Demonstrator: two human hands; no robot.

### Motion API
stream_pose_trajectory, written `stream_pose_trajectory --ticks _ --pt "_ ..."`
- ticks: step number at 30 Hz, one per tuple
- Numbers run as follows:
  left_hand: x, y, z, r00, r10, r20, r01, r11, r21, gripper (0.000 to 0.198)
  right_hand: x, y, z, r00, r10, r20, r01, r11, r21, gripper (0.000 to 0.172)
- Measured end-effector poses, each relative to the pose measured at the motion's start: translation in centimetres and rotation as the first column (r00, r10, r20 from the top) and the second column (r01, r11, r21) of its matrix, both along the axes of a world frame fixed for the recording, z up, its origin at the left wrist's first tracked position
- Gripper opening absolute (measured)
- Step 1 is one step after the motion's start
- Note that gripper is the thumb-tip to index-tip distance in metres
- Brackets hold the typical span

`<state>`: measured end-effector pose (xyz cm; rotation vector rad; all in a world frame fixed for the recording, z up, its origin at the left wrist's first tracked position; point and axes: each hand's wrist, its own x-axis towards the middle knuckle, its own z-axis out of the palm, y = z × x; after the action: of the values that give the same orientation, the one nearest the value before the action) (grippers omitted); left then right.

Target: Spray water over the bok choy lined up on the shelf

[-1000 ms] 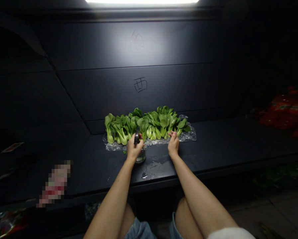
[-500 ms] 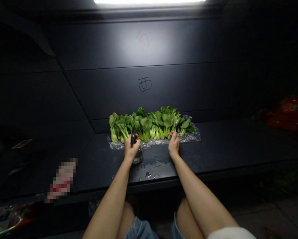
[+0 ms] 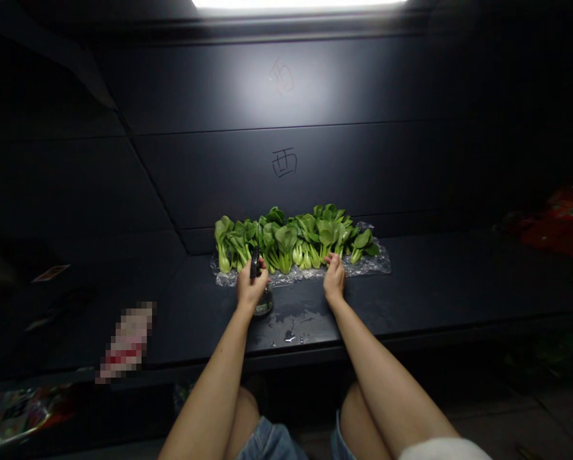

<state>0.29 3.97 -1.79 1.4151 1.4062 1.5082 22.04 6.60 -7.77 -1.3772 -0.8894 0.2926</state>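
Note:
A row of green bok choy lies on a clear plastic sheet at the back of a dark shelf. My left hand is closed around a small spray bottle with a black head, held just in front of the greens. My right hand rests at the sheet's front edge with its fingers curled, touching the stems of the bok choy; whether it grips anything is hidden. Drops of water lie on the shelf between my hands.
A dark back panel with a handwritten mark rises behind the greens. Red packets lie at the far right. A blurred packet sits at the left front edge, with more packaging below. My bare knees are under the shelf.
The view has drifted slightly, so everything sits a little further right. My left hand with the spray bottle has moved a little left along the row of greens. The right hand stays put.

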Motion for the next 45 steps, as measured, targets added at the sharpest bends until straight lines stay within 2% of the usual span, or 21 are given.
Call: stream_pose_trajectory --ticks 4,12,18,23,31,38,45 --pt "-0.8 -0.1 0.3 1.000 0.020 -0.004 -0.020 1.000 0.010 0.023 -0.8 0.0 0.1 1.000 0.011 -0.009 -0.011 1.000 -0.007 0.073" --pt "-2.4 0.2 -0.5 0.999 0.041 0.001 -0.041 0.998 0.041 0.021 -2.0 -0.1 0.3 0.999 0.036 -0.001 -0.036 0.999 0.001 0.070" --pt "-2.8 -0.2 0.3 0.995 0.095 0.038 -0.095 0.995 0.013 0.020 -2.7 -0.1 0.3 0.998 0.070 0.004 -0.070 0.997 0.011 0.068" --pt "-3.4 -0.2 0.5 0.992 0.102 0.070 -0.103 0.995 0.008 0.028 -2.9 -0.1 0.2 0.995 0.087 0.042 -0.087 0.996 0.011 0.066" --pt "-5.0 -0.1 0.1 0.993 0.117 0.030 -0.118 0.993 0.020 0.016 -3.4 0.0 -0.1 0.994 0.086 0.065 -0.086 0.996 0.000 0.063" --pt "-5.5 0.0 0.0 0.981 0.194 0.018 -0.195 0.981 0.020 0.021 -3.8 0.0 0.0 0.992 0.106 0.066 -0.106 0.994 -0.001 0.065" --pt "-6.5 -0.1 -0.3 0.962 0.270 -0.036 -0.270 0.963 0.003 0.017 -4.0 -0.1 -0.1 0.991 0.116 0.071 -0.116 0.993 -0.006 0.066"
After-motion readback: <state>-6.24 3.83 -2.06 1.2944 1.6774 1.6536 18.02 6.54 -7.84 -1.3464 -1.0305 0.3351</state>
